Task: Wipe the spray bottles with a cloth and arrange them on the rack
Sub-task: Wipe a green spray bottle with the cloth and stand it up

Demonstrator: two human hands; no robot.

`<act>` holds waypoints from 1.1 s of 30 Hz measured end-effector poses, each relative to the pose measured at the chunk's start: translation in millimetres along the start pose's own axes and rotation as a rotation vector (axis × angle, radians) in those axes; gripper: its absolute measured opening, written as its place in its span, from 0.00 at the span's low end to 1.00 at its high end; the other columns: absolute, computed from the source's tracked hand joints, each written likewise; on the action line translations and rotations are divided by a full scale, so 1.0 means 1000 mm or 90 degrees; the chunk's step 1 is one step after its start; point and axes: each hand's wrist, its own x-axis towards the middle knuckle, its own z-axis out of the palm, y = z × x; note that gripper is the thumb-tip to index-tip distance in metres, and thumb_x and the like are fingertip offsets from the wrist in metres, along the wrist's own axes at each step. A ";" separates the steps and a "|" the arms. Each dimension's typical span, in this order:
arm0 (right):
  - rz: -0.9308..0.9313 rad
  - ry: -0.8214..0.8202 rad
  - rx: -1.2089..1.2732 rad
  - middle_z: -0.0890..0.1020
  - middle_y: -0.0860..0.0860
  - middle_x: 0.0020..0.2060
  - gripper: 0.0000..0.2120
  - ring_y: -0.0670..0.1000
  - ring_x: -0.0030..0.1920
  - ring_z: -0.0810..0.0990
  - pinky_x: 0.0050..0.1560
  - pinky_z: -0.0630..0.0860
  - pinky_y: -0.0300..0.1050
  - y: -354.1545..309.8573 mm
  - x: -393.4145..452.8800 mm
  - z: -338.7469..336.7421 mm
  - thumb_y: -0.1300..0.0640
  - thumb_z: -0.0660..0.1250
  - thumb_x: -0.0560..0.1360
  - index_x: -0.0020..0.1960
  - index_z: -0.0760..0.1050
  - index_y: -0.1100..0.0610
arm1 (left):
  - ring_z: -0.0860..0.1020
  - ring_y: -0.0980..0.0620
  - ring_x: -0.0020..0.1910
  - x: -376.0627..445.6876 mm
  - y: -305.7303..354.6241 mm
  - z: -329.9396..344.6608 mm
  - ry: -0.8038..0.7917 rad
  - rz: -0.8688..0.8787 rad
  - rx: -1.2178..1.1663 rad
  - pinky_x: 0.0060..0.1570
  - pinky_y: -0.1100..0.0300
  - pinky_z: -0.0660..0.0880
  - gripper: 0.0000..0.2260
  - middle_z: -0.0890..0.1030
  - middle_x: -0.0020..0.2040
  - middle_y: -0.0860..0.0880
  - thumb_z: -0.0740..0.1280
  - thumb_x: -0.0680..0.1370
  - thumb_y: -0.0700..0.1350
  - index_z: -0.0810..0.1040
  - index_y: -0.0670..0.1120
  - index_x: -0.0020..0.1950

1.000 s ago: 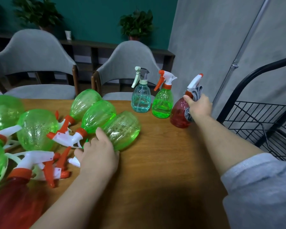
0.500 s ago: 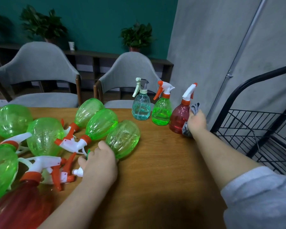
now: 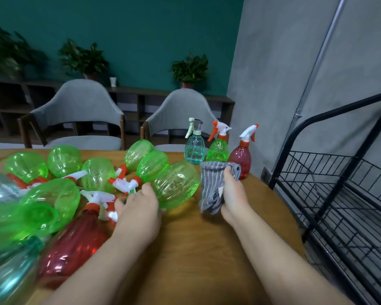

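Nearest: a red bottle (image 3: 75, 245) is lying on its side at the table's (image 3: 207, 249) left front, among blurred green and teal bottles.

Left hand (image 3: 139, 208) is resting on the neck end of a lying green bottle (image 3: 175, 187), fingers curling toward the sprayer head; a closed grip isn't clearly showing, so I can't tell whether it is holding yet. Right hand (image 3: 232, 194) is clamping the grey striped cloth (image 3: 213, 188), just right of that bottle's belly, cloth hanging loose.

Behind them, more green bottles are lying in a heap, triggers tangling.

Far edge: three upright bottles are standing in a row, teal (image 3: 195, 148), green (image 3: 218, 146), red (image 3: 242, 150). The wire rack (image 3: 339, 194) is sitting right of the table, nothing showing on its shelves.

Handling, my read: bottles are looking empty, so light; thin ribbed plastic, springy, likely to roll. Grabbing at the neck just below the trigger collar is looking best, since the belly is wide and slick. Snagged triggers could be dragging neighbours along on the lift.
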 end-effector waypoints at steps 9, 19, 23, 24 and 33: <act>0.125 -0.223 0.176 0.84 0.60 0.51 0.25 0.58 0.49 0.83 0.52 0.77 0.56 0.013 -0.099 0.004 0.39 0.58 0.78 0.54 0.79 0.59 | 0.66 0.44 0.69 -0.051 -0.049 -0.032 -0.007 0.111 0.036 0.66 0.46 0.61 0.32 0.70 0.69 0.46 0.61 0.81 0.57 0.52 0.44 0.77; 0.206 -0.356 -0.001 0.84 0.61 0.49 0.25 0.59 0.51 0.83 0.52 0.77 0.55 0.027 -0.147 -0.013 0.40 0.67 0.70 0.55 0.79 0.60 | 0.63 0.52 0.71 -0.076 -0.085 -0.037 0.007 0.305 0.048 0.73 0.56 0.48 0.31 0.69 0.69 0.54 0.67 0.78 0.55 0.57 0.55 0.77; 0.209 -0.302 0.067 0.85 0.61 0.47 0.24 0.59 0.49 0.83 0.51 0.78 0.54 0.040 -0.158 -0.013 0.41 0.68 0.69 0.54 0.80 0.60 | 0.66 0.45 0.68 -0.079 -0.088 -0.013 0.292 0.290 0.007 0.69 0.42 0.62 0.41 0.73 0.68 0.45 0.82 0.63 0.47 0.68 0.49 0.73; 0.209 -0.295 0.093 0.85 0.61 0.47 0.24 0.59 0.48 0.84 0.51 0.78 0.54 0.042 -0.161 -0.014 0.41 0.68 0.70 0.54 0.80 0.60 | 0.65 0.45 0.66 -0.085 -0.085 -0.006 0.364 0.248 -0.096 0.67 0.46 0.64 0.40 0.72 0.67 0.42 0.81 0.63 0.43 0.68 0.45 0.72; 0.219 -0.341 0.246 0.84 0.62 0.49 0.25 0.59 0.45 0.85 0.42 0.82 0.52 0.052 -0.181 -0.009 0.41 0.62 0.74 0.46 0.85 0.61 | 0.78 0.54 0.59 -0.134 -0.035 0.042 -0.036 -0.089 -0.951 0.59 0.62 0.73 0.31 0.80 0.59 0.52 0.72 0.69 0.64 0.72 0.48 0.65</act>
